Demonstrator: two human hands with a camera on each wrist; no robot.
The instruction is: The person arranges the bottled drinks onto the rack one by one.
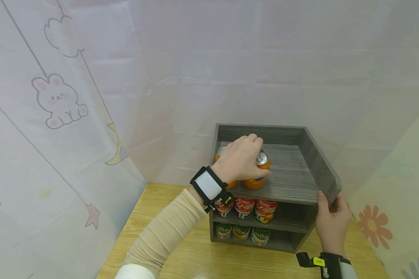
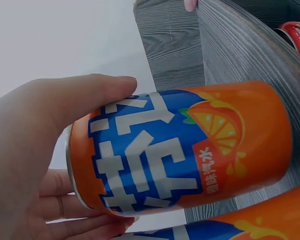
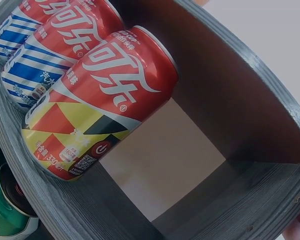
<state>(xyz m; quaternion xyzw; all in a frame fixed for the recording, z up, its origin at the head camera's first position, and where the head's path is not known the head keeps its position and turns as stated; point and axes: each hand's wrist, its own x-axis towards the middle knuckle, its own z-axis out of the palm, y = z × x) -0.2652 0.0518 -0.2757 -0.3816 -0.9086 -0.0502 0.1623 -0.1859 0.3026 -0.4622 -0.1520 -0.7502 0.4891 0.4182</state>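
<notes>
A grey wooden rack (image 1: 300,182) with three shelves stands on the table. My left hand (image 1: 240,159) grips an orange soda can (image 1: 257,170) standing upright on the top shelf; in the left wrist view its blue and orange label (image 2: 185,150) fills the frame, with my thumb and fingers wrapped around it. A second orange can (image 1: 220,152) stands just left of it, mostly hidden by the hand, its label edge (image 2: 260,227) showing below. My right hand (image 1: 331,221) holds the rack's front right corner. Red cola cans (image 3: 100,105) line the middle shelf.
Green cans (image 1: 241,232) sit on the bottom shelf. The rack rests on a light wooden table (image 1: 181,255). Pale curtains with cartoon prints hang close on the left (image 1: 59,100) and behind. The right part of the top shelf (image 1: 293,174) is bare.
</notes>
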